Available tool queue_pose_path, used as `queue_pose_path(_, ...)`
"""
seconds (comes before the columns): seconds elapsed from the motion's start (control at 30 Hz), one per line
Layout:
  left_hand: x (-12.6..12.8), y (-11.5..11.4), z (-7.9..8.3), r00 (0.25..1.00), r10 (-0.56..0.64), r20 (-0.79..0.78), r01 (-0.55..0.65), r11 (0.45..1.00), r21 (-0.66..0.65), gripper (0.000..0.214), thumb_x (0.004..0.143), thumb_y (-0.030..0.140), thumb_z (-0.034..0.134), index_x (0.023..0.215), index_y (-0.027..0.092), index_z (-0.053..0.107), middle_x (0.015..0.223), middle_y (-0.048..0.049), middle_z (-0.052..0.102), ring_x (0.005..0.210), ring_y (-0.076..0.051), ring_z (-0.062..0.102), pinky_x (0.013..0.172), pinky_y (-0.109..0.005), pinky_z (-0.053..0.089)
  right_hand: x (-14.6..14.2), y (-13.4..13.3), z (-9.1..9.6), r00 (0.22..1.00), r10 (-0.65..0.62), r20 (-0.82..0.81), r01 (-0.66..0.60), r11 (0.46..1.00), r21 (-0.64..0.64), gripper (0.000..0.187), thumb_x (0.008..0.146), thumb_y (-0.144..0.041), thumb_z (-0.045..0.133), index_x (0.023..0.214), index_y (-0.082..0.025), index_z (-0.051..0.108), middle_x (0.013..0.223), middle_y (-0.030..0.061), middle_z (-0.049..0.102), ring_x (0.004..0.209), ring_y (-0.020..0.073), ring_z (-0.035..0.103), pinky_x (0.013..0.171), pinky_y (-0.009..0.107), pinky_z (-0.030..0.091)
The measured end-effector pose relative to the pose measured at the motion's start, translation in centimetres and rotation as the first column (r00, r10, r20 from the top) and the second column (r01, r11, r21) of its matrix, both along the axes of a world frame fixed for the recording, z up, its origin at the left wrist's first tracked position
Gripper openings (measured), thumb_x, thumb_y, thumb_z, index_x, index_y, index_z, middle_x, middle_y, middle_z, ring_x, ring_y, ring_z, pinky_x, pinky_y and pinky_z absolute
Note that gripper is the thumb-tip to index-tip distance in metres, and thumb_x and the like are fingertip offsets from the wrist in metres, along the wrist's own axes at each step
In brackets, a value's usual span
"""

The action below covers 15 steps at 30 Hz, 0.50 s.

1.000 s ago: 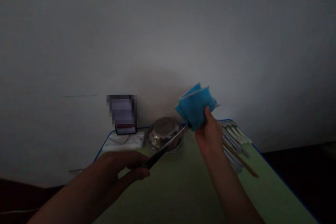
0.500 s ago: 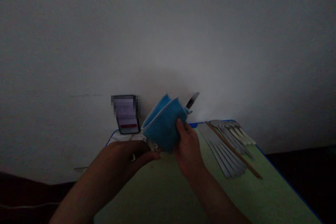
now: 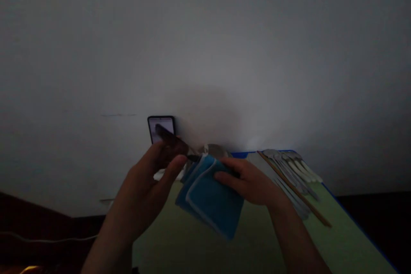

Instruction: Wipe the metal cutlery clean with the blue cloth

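My left hand [image 3: 157, 175] is closed around a dark, slender utensil [image 3: 168, 136] that looks like a knife. One rounded end sticks out up and to the left past my fingers, over the phone. The other end runs into the top fold of a blue cloth [image 3: 215, 199] with pale edging. My right hand [image 3: 247, 177] pinches that cloth near its upper edge, thumb in front, and the folded cloth hangs below. What lies inside the fold is hidden. Dim light hides whether the utensil's visible end is its handle or blade.
A phone [image 3: 161, 125] leans on the wall behind my left hand. On the right of the green table [image 3: 192, 248] lie a brown stick [image 3: 295, 190], several knives [image 3: 297, 205] and several spoons and forks [image 3: 292, 165]. A greyish round object [image 3: 216, 150] stands behind the cloth.
My left hand has risen, and the utensil now points up and left. The cloth has turned and hangs lower; the blade that stuck out at its upper right no longer shows there.
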<state>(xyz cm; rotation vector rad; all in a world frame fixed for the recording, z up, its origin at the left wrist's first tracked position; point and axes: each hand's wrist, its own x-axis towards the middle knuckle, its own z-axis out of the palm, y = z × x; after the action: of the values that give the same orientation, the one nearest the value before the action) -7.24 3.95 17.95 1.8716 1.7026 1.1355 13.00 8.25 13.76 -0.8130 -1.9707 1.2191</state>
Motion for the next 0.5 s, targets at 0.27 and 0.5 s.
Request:
queue_pose_path(0.27,0.7,-1.3,1.1,0.925,0.315,0.211,-0.34,0.936,0.094,0.015,0.078,0.042,0.061,0.08,0.027,0.057,0.07,0.01,0.068,0.07,-0.016,0.066,0.062,-0.027,0.051,3.1,0.5,0.7,0.979,0.077,0.191,-0.081,0.997,0.015,0.027,0.083,-0.04,0.05,0.092,-0.021,0.067,0.076,0.0,0.064,0.061,0.0118,0.054,0.053,0.021,0.04)
queue_pose_path(0.5,-0.4,-0.7,0.1,0.957,0.053,0.284,-0.065,0.997,0.034,0.035,0.076,0.027,0.064,0.106,0.03,0.046,0.06,0.0121,0.066,0.058,-0.012,0.065,0.054,-0.018,0.051,6.9,0.2,1.4,0.924,0.042,0.38,-0.025,0.998,-0.049,0.026,0.083,-0.041,0.051,0.087,-0.021,0.066,0.075,0.0003,0.065,0.062,0.0123,0.057,0.053,0.022,0.042)
